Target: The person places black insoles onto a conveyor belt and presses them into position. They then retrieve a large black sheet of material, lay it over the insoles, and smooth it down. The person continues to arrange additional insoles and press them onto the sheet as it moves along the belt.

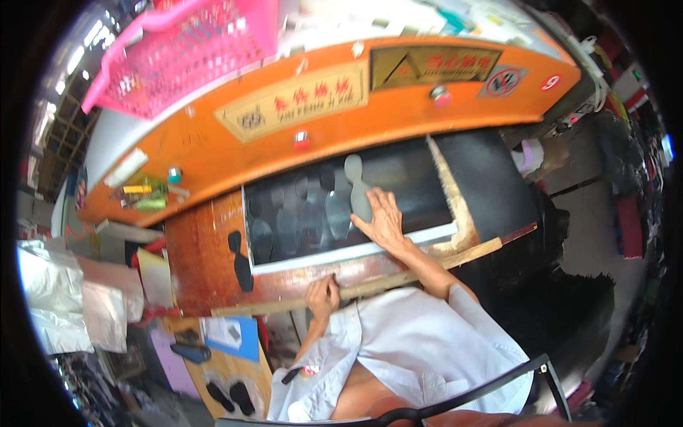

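Observation:
My right hand (385, 219) lies with its fingers spread on the lower end of a grey sole-shaped piece (353, 169). That piece rests on a dark, shiny sheet (413, 178) set into the wooden worktop. Several darker patches of a similar sole shape show faintly on the sheet to its left. My left hand (324, 297) is closed at the worktop's front edge; whatever its curled fingers may hold is hidden. A black sole-shaped piece (240, 262) lies on the reddish-brown wood (203, 249), left of the sheet.
Behind the worktop rises an orange machine front (284, 92) with red buttons and signs. A pink plastic basket (192, 57) stands on top. At the lower left, a small wooden table (249, 356) bears a blue sheet and dark sole-shaped pieces. Silvery plastic wrapping (53, 295) is farther left.

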Demonstrator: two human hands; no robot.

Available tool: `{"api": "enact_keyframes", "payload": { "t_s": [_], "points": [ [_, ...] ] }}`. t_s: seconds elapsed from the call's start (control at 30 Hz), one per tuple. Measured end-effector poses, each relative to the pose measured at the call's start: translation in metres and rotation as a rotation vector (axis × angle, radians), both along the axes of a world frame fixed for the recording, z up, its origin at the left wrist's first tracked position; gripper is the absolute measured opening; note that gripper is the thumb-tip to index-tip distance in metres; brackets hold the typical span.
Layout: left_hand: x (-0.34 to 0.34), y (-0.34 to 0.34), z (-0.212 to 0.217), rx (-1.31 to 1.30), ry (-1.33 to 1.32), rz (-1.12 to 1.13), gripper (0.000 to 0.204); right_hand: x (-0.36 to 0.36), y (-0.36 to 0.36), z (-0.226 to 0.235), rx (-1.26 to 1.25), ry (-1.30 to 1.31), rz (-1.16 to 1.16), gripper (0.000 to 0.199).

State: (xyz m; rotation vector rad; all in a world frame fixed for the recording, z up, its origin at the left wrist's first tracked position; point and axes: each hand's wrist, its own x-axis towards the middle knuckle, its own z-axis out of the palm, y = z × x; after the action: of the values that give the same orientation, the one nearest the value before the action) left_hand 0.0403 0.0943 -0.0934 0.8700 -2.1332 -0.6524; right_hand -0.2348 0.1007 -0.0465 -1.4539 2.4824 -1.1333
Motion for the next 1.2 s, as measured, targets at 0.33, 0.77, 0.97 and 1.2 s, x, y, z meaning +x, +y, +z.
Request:
{"api": "enact_keyframes", "payload": {
  "t_s": [0.33, 0.77, 0.97, 1.2],
  "points": [
    [-0.074, -0.081, -0.010, -0.034, 0.007, 0.175, 0.014, -0.198, -0.023, 0.119, -0.623, -0.081, -0.297, 0.025],
    [-0.125, -0.140, 0.022, 0.155, -0.131, 0.281, 0.023, -0.134, 0.046, 0.025, -0.119, -0.202, -0.099, 0.019],
    [-0.121, -0.138, 0.021, 0.207, -0.140, 0.284, 0.022, -0.074, 0.045, -0.005, -0.065, -0.028, -0.030, 0.030],
    [-0.116, -0.143, 0.020, 0.249, -0.103, 0.191, 0.026, -0.081, 0.043, -0.018, -0.059, -0.069, -0.013, 0.026]
  ]
}}
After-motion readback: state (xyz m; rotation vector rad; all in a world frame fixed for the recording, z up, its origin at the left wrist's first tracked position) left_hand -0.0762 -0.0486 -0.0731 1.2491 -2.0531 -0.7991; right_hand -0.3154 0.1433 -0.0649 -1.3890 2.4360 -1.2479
